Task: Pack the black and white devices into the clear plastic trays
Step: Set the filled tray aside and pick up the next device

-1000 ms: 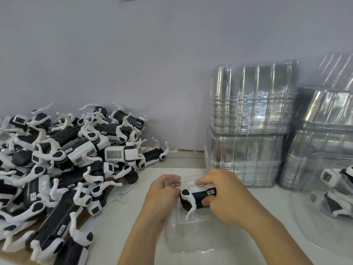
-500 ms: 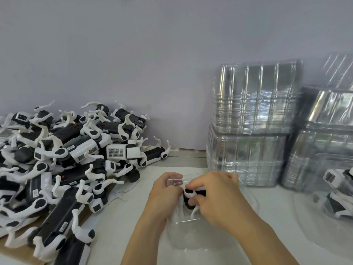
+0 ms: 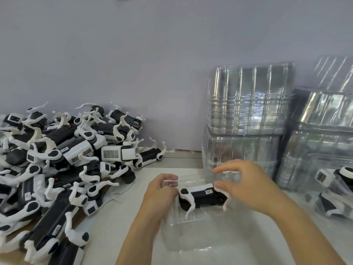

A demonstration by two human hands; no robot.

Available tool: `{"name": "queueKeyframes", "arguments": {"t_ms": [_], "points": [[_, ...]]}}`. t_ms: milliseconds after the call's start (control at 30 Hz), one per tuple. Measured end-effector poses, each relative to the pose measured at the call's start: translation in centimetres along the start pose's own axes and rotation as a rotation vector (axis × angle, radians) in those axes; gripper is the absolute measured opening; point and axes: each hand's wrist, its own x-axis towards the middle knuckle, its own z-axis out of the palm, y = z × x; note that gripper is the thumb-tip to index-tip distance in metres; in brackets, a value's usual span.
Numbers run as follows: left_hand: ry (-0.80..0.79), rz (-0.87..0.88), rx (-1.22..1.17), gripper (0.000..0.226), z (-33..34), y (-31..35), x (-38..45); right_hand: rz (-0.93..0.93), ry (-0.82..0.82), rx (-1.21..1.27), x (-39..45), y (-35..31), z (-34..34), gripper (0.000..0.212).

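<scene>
Near the front edge of the tabletop [image 3: 122, 222], just right of its middle, my two hands work over one clear plastic tray [image 3: 193, 232]. My left hand [image 3: 160, 192] grips the tray's left wall, fingers curled over the rim and the fingertips pinching the thin plastic. A black and white device [image 3: 202, 197] lies on its side in the far end of that tray, white legs hanging toward me, a small label on its top. My right hand [image 3: 246, 185] hangs over the device's right end with the fingers curved and spread; the thumb is at the device's right tip, but I cannot tell whether it touches or pinches.

Along the left edge of the tabletop, reaching back to the wall, sits a big heap of devices [image 3: 57, 169], tangled together, legs sticking up every way. At the back right, against the wall, stand two stacks of empty trays [image 3: 246, 119], one upon the other, touching my tray's far corner or just behind it. More tray stacks [image 3: 324, 131] rise beside them toward the right edge. In front of those, at the right edge, a packed tray [image 3: 336, 194] holds another device under clear plastic.
</scene>
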Motion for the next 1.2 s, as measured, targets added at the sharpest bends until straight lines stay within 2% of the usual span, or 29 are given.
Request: {"name": "queueKeyframes", "arguments": {"t_ms": [133, 267, 433, 733, 867, 1033, 1200], "points": [[-0.001, 0.006, 0.006, 0.037, 0.0, -0.1, 0.1, 0.058, -0.134, 0.015, -0.2, 1.1, -0.7, 0.025], [-0.02, 0.024, 0.021, 0.035, -0.2, -0.2, 0.1, 0.047, -0.007, -0.019, 0.3, 1.3, 0.3, 0.009], [-0.036, 0.035, 0.023, 0.033, -0.3, -0.2, 0.1, 0.049, 0.01, -0.031, 0.5, 1.6, 1.1, 0.007], [-0.04, 0.047, 0.037, 0.033, -0.3, -0.2, 0.1, 0.065, 0.087, -0.08, 0.5, 1.5, 1.9, 0.016], [-0.028, 0.04, 0.03, 0.034, -0.2, -0.3, 0.2, 0.075, 0.037, -0.118, 0.4, 1.7, 1.5, 0.014], [-0.011, 0.044, 0.028, 0.034, -0.1, -0.4, 0.3, 0.095, 0.058, -0.059, 0.4, 1.9, 1.6, 0.009], [-0.012, 0.042, 0.019, 0.036, -0.1, -0.5, 0.4, 0.123, -0.032, 0.049, 0.4, 2.2, 1.0, 0.004]]}}
